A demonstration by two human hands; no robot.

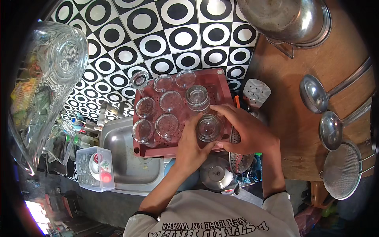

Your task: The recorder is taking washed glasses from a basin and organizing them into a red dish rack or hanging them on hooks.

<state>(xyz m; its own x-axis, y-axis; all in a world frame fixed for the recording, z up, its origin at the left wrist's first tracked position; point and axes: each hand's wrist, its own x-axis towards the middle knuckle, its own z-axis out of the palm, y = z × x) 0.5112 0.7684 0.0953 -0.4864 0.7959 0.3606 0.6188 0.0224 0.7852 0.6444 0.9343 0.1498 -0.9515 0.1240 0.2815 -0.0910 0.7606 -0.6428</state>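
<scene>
A clear glass [209, 128], standing at the front right of a red perforated plastic tray [217, 77], is cupped between both my hands. My left hand [191, 143] lies along its left side, with the thumb at its front. My right hand [250, 130] curves around its right side; the index fingertip reaches the base of the glass behind. That glass [197, 96] looks taller, perhaps two stacked. To the left, several more clear glasses stand in rows, among them one in the middle [170, 101] and one at the front [166, 125]. One flared glass [139, 79] sits at the tray's back left corner.
Left of the tray is a steel sink [130, 148] with a tap [102, 117]. A clear plastic box [96, 169] holds glasses and cups. Ladles [314, 93] and a strainer [342, 170] hang at right near a metal pot [284, 20]. A metal bowl [217, 174] lies below the tray.
</scene>
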